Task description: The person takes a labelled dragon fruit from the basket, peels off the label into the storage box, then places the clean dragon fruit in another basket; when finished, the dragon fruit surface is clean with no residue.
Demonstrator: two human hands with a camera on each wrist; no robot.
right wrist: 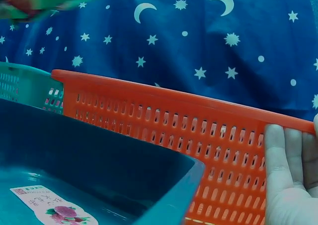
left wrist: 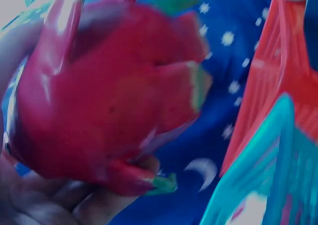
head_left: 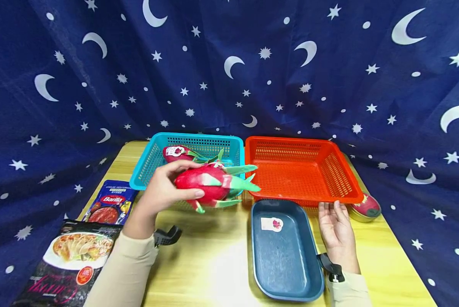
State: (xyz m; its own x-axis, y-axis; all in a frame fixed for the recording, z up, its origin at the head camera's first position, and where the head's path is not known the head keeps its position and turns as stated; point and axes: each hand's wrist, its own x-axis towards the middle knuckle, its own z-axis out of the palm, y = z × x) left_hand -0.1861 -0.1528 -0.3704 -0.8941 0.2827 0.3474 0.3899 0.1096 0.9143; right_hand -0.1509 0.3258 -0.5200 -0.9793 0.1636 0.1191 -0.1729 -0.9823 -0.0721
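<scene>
One red dragon fruit [head_left: 204, 181] with green-tipped scales is held up in a person's left hand [head_left: 164, 187], at the near side of a turquoise basket [head_left: 146, 160]. The left hand's grip is closed round it, thumb on the near side and fingers over the far side; its long leaves point right. A second dragon fruit [head_left: 171, 153], bearing a white label, lies inside the turquoise basket.

Just to the right stands an orange-red basket [head_left: 290, 172], its slotted floor bare. The right hand [head_left: 336, 230] is at its near wall, close to the near right corner, fingers fairly straight and touching just under the rim; that grip is not curled round anything.

Nearer than the orange-red basket, and left of the right hand, is a dark blue tray [head_left: 284, 256] with a picture sticker [head_left: 271, 224] on its floor. A round tin [head_left: 367, 207] sits by the basket's near right corner, partly hidden by it. On the left are a blue Barilla pouch [head_left: 112, 202] and, nearer, a black food packet [head_left: 70, 264]. Everything rests on a pale wooden bench [head_left: 202, 264] before a navy curtain [head_left: 210, 51] printed with white moons and stars.
</scene>
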